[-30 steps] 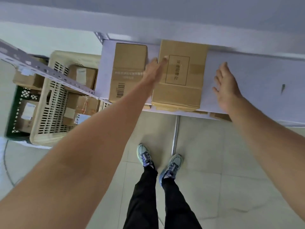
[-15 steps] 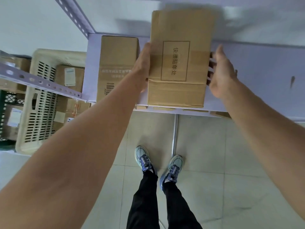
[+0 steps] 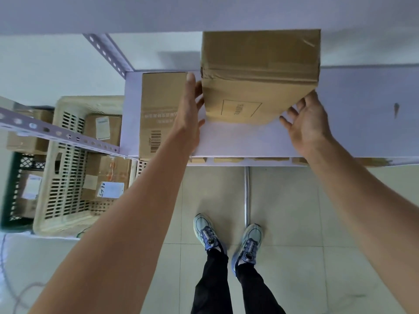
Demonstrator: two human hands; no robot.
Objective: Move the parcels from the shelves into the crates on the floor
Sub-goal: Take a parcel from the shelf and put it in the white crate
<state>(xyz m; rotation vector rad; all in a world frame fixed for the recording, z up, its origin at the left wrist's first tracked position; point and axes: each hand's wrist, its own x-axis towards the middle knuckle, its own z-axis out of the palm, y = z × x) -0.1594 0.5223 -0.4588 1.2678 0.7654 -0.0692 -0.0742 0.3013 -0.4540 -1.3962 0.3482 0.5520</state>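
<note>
The floor point(image 3: 283, 200) is pale glossy tile with thin grout lines. A white metal shelf point(image 3: 351, 132) with perforated posts point(image 3: 106, 53) stands against a plain wall point(image 3: 45, 64).

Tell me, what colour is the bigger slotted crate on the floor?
Cream crate, seen in the head view.

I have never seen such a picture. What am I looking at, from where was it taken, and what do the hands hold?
No machine here: a person wears a camera on the head, looking down past the arms to the shoes and the tiled floor. The left hand and right hand grip a large cardboard box, tilted up off the white shelf. A second box with a barcode lies flat on the shelf beside it. On the floor to the left, a beige crate and a green crate already contain parcels.
</note>
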